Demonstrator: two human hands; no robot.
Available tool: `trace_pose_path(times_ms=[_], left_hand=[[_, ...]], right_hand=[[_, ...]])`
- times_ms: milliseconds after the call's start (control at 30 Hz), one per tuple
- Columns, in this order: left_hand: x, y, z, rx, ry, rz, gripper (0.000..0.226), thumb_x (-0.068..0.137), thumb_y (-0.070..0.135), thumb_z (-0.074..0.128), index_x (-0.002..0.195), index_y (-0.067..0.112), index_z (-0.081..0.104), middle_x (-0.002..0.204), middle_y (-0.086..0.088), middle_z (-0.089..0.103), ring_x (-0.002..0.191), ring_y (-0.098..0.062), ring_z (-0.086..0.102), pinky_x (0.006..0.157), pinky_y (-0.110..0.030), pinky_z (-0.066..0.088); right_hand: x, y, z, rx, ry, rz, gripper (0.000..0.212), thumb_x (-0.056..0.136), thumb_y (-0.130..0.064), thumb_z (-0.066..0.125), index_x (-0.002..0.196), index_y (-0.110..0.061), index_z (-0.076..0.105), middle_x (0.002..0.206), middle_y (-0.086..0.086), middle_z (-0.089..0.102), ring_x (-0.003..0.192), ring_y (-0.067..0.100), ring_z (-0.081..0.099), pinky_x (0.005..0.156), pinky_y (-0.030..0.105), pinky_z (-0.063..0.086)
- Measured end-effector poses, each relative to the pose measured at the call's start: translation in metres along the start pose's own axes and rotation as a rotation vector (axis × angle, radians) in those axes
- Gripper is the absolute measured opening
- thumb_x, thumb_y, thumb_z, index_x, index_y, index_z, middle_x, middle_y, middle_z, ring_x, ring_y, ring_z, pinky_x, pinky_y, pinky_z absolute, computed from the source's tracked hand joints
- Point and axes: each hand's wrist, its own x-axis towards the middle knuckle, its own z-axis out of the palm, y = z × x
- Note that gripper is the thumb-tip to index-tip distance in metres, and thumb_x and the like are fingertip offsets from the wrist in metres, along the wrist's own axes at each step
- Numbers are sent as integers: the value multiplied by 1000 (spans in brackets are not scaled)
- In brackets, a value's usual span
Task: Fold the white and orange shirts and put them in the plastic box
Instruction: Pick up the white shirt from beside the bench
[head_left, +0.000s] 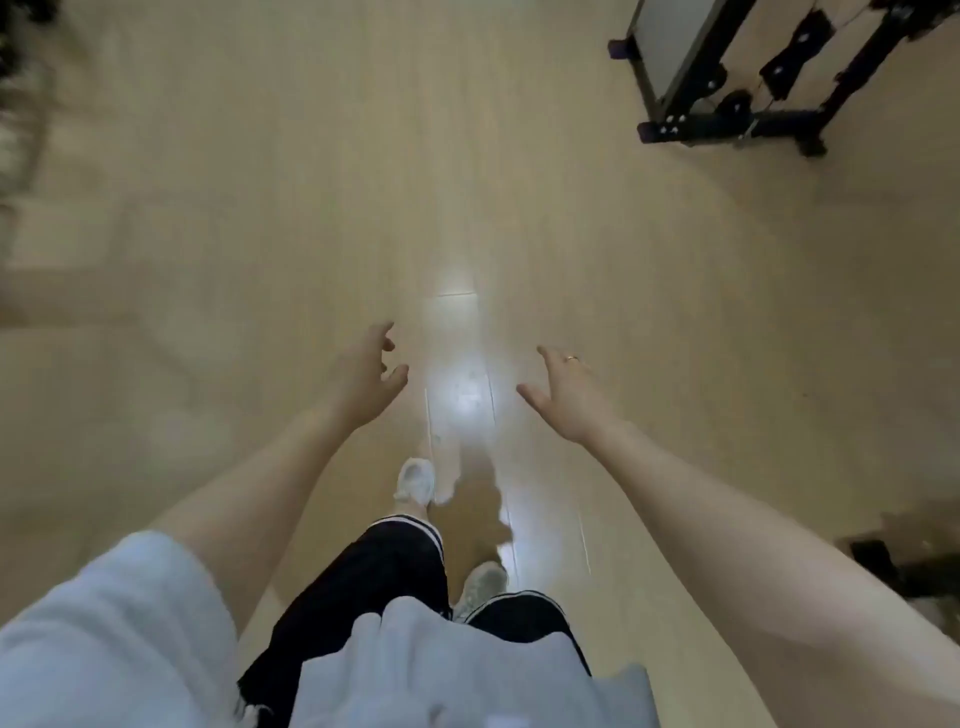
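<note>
The left hand (366, 376) reaches forward at centre frame, fingers loosely spread and slightly curled, grasping nothing. The right hand (563, 397), just right of centre, is likewise released, palm turned inward, thumb out, a ring (571, 358) on one finger. Both arms stretch out over the floor (519, 182) with a gap between the hands, which reads as balance while walking or as a reach being readied, not as a grip on anything.

At the far left edge of the frame there is only dark blur, too smeared to identify. Lower left, a pale sleeve (104, 623) covers the upper arm. At bottom centre, black trousers (374, 577) and two light shoes (415, 480) show one foot ahead of the other, so the person seems to be mid-stride. A bright glare lies on the boards between the hands. In the upper right stands a black frame (727, 124) on the floor, and at the lower right edge sits a dark object, unclear.

Neither shirt nor the plastic box is in view; folding cannot begin until they are reached.
</note>
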Motion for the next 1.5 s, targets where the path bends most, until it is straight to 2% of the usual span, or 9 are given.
trace_pose_path(times_ms=[133, 267, 467, 633, 933, 1000, 1133, 1267, 1500], left_hand=[[40, -25, -57, 38, 167, -151, 54, 88, 22, 55, 137, 12, 35, 123, -4, 55, 99, -26, 60, 83, -34, 43], [106, -51, -108, 23, 271, -207, 53, 87, 21, 56, 136, 11, 37, 121, -6, 57, 97, -27, 59, 86, -36, 44], [248, -76, -192, 77, 212, -206, 53, 87, 22, 54, 136, 8, 37, 126, -9, 52, 95, -25, 56, 87, -35, 43], [386, -56, -248, 77, 149, -101, 52, 89, 18, 51, 137, 7, 35, 130, -10, 49, 96, -24, 54, 89, -33, 42], [669, -15, -287, 59, 117, 103, 50, 88, 18, 51, 136, 9, 37, 126, -7, 51, 88, -14, 48, 87, -32, 43], [735, -6, -300, 38, 98, 81, 50, 88, 17, 52, 136, 9, 38, 125, -7, 51, 87, -14, 48, 83, -29, 42], [851, 2, -342, 25, 59, 1, 50, 88, 12, 53, 135, 5, 38, 126, -13, 51, 84, -16, 47, 81, -22, 36], [961, 0, -399, 4, 134, -50, 50, 88, 10, 54, 134, 4, 39, 126, -13, 51, 83, -17, 48, 80, -21, 35], [1193, -29, -476, -30, 257, -46, 47, 87, 9, 54, 132, 4, 41, 120, -12, 52, 85, -19, 49, 81, -24, 36]], right_hand=[[69, -53, -30, -29, 4, -198, 60, 94, -45, 40, 143, -14, 24, 148, 8, 35, 133, 27, 36, 100, 40, 37], [156, -101, -61, -85, 12, -281, 56, 95, -42, 41, 141, -14, 27, 144, 8, 40, 130, 26, 39, 93, 39, 41], [306, -157, -118, -127, -27, -233, 55, 94, -43, 40, 139, -14, 28, 139, 7, 44, 124, 26, 44, 88, 39, 43], [430, -180, -183, -34, 36, -137, 56, 94, -43, 41, 140, -15, 28, 142, 6, 42, 126, 26, 43, 89, 39, 43], [675, -156, -270, 7, 47, 16, 55, 94, -42, 41, 140, -14, 29, 139, 12, 44, 127, 30, 41, 90, 41, 42], [737, -156, -304, -45, 31, 17, 54, 94, -42, 41, 139, -14, 29, 137, 12, 46, 126, 29, 42, 88, 40, 43], [857, -177, -387, -170, -17, -110, 53, 94, -41, 41, 138, -14, 29, 134, 13, 47, 122, 30, 45, 88, 41, 46], [976, -220, -458, -104, 23, -151, 57, 94, -43, 40, 141, -14, 26, 137, 13, 46, 126, 30, 43, 91, 42, 45], [1204, -282, -528, -77, 32, -217, 56, 95, -44, 39, 141, -15, 27, 136, 11, 46, 126, 28, 44, 90, 41, 44]])
